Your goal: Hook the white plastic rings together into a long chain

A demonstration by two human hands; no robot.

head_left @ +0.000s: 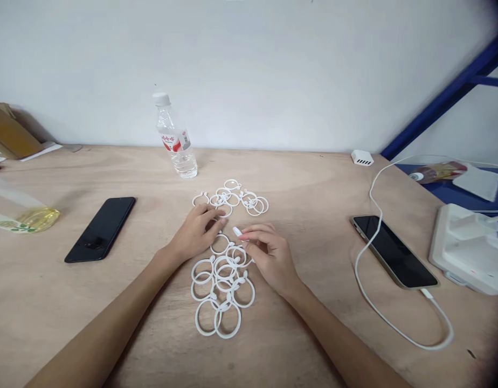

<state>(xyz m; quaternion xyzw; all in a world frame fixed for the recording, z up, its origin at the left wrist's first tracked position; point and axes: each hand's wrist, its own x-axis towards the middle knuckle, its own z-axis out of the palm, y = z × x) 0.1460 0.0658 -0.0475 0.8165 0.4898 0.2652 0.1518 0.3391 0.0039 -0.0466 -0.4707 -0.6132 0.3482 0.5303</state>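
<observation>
Two groups of white plastic open rings with small knobs at their ends lie on the table. My right hand (pixel 271 253) pinches one white ring (pixel 237 231) between thumb and fingertips, seen nearly edge-on; the fingers hide part of it. Just left of it, my left hand (pixel 198 229) rests low over the table, fingers loosely curled and thumb a little apart from them. Its fingertips are beside the far group of rings (pixel 233 200), and I see nothing held in them. The nearer group of rings (pixel 225 275) overlaps in a long cluster below both hands.
A water bottle (pixel 175 137) stands behind the rings. On the left lie a black phone (pixel 101 229) and a clear bottle with yellow liquid (pixel 34 218). To the right are a charging phone (pixel 394 250), its white cable (pixel 357 269), a power strip (pixel 467 248) and a small charger (pixel 362 158).
</observation>
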